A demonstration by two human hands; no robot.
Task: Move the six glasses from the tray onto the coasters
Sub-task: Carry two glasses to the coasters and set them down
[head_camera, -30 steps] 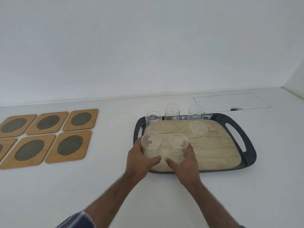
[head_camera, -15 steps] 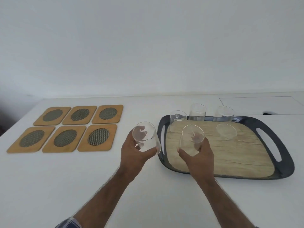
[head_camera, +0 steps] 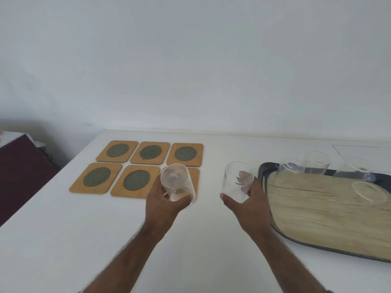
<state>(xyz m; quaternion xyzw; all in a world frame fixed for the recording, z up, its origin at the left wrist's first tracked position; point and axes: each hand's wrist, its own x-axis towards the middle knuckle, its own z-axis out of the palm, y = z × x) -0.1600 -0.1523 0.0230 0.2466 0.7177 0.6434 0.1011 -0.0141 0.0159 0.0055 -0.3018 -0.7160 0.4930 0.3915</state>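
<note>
At the far left edge of the frame a dark maroon surface sits lower than the white table, which fills the lower half of the picture. Left of centre, six wooden coasters with dark mesh ovals lie in two rows of three, edges close together. The five that show fully are bare; the near-right coaster is mostly hidden.

In front of that hidden coaster, the left hand holds a clear glass, fingers wrapped around its lower body, thumb on the near side. The glass tips its mouth toward the camera (a small pale mark shows inside it), and whether its base touches the coaster cannot be told.

Just right of centre, the right hand grips a second clear glass in the same way, fingers curled around the lower part with the thumb pointing left. This glass is over bare table, between the coasters and the tray, and also leans toward the camera.

At the right of the frame lies the dark-rimmed tray with a wood-grain floor, part of it cut off by the frame edge. Four glasses stand on it: three in a blurred row along the far rim and one nearer, toward the right edge.
</note>
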